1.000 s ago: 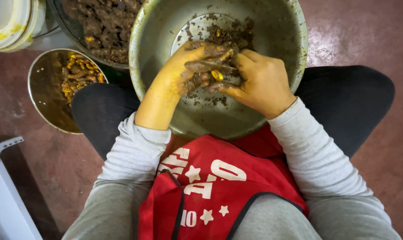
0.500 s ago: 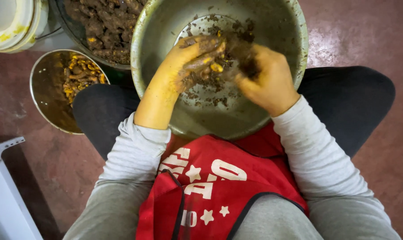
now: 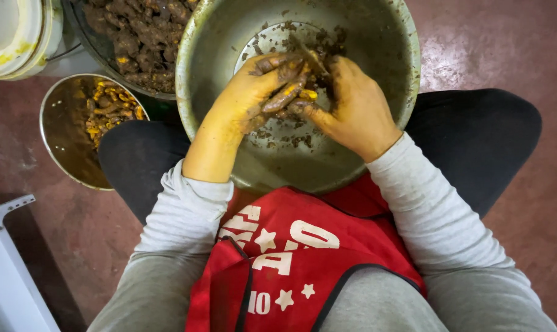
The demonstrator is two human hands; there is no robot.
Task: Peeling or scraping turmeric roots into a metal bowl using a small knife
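Steel shows at the far left, where a small pot [image 3: 66, 141] on the red floor [image 3: 499, 49] holds yellow-orange root pieces [image 3: 109, 107]. Above it a dark basin [image 3: 82, 24] is heaped with muddy roots [image 3: 140, 34]. Next, the large metal bowl [image 3: 389, 37] sits between the person's knees. Inside it the left hand [image 3: 247, 92], stained yellow, is curled around a muddy root [image 3: 284, 95]; the right hand [image 3: 355, 107] pinches its other end, fingers closed.

A large bowl [image 3: 376, 147] sits between the knees, a smaller bowl [image 3: 60, 141] left, a root-filled tub [image 3: 106, 55] behind.
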